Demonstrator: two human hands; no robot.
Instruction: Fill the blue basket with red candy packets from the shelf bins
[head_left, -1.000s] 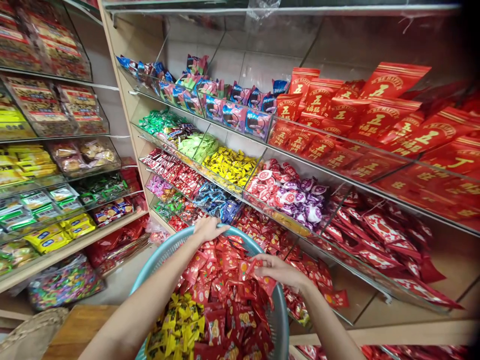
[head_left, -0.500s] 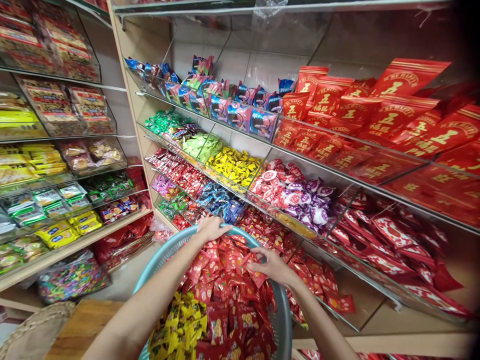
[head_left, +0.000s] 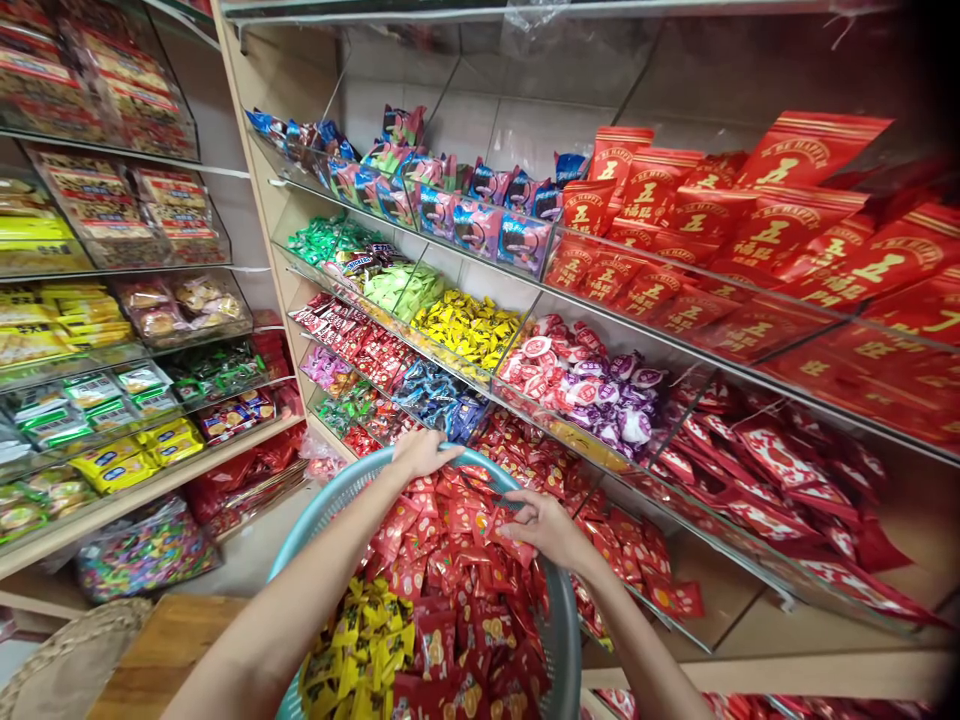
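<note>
A teal plastic basket (head_left: pixel 300 525) with slotted walls stands at the lower middle, full of wrapped sweets. Over its far rim my left hand (head_left: pixel 421 455) is closed, its thumb stretched along the edge. My right hand (head_left: pixel 546 527) has its fingers curled at the right part of the rim, against the red packets; a dark strip shows by the fingertips, and their exact hold is partly hidden. Small red packets (head_left: pixel 435 560) fill most of the basket. Yellow-wrapped sweets (head_left: pixel 360 640) lie at its near left.
Tilted clear shelf bins hold yellow sweets (head_left: pixel 469 330), red and purple twist-wrapped sweets (head_left: pixel 585 380) and large red bags (head_left: pixel 787 225). Red packets (head_left: pixel 637 555) lie in the lowest bin, beside the basket. At lower left are a wooden board (head_left: pixel 176 640) and a bag of colourful sweets (head_left: pixel 146 550).
The right fingers have shifted slightly on the rim, and a dark strip now shows at their tips. The left hand and basket have hardly moved.
</note>
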